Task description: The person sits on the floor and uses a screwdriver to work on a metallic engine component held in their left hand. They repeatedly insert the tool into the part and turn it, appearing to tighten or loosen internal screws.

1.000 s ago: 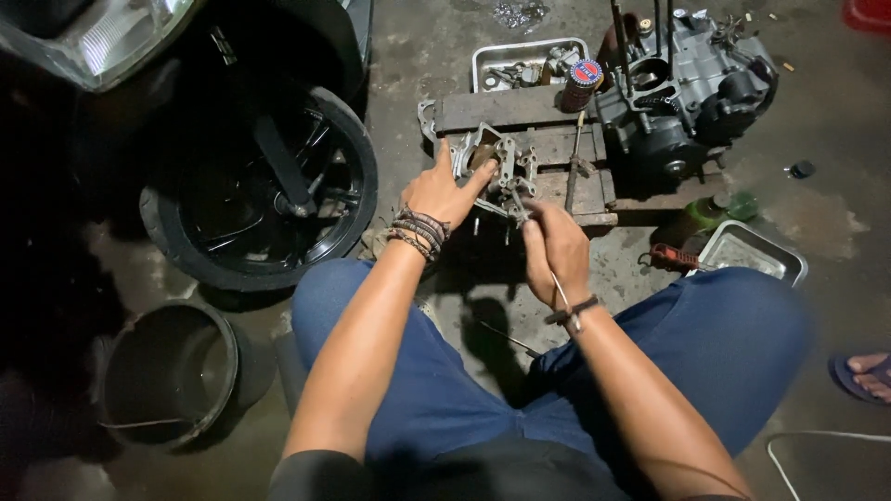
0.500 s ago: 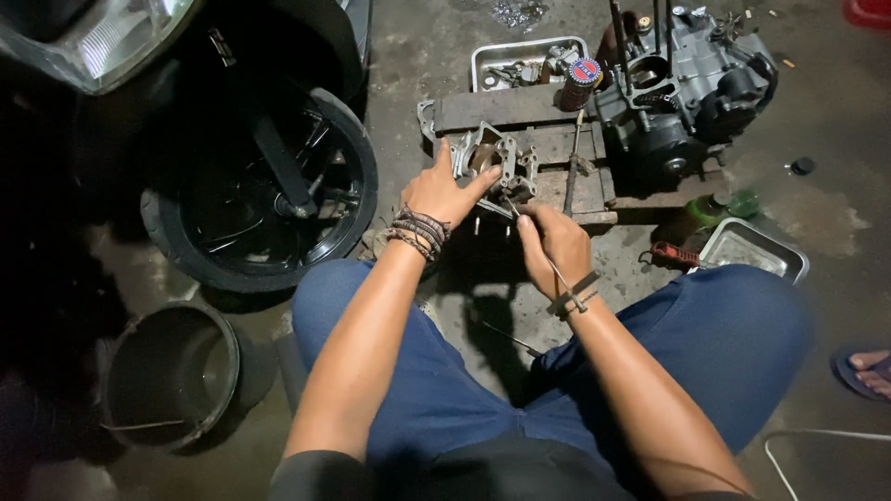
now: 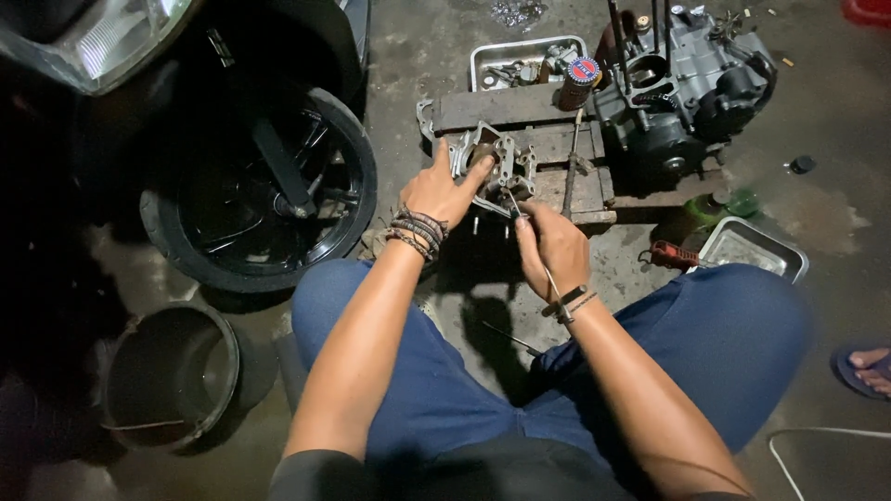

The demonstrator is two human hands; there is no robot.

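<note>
My left hand [image 3: 444, 190] grips a grey metal engine part [image 3: 497, 165] and holds it up in front of a low wooden pallet [image 3: 548, 148]. Beaded bracelets circle that wrist. My right hand [image 3: 552, 243] is closed on a thin metal tool [image 3: 513, 201] whose tip points up into the underside of the metal part. A cord bracelet sits on the right wrist. Both hands are between my knees, which are in blue trousers.
An engine block [image 3: 682, 93] stands on the pallet at the right. A metal tray of small parts [image 3: 520, 60] and a can [image 3: 579, 82] lie behind. A scooter wheel [image 3: 260, 186] is at the left, a dark bucket [image 3: 167, 376] lower left, another tray [image 3: 752, 249] right.
My right hand has shifted slightly up and left, bringing the thin tool closer under the metal part. My left hand keeps its grip.
</note>
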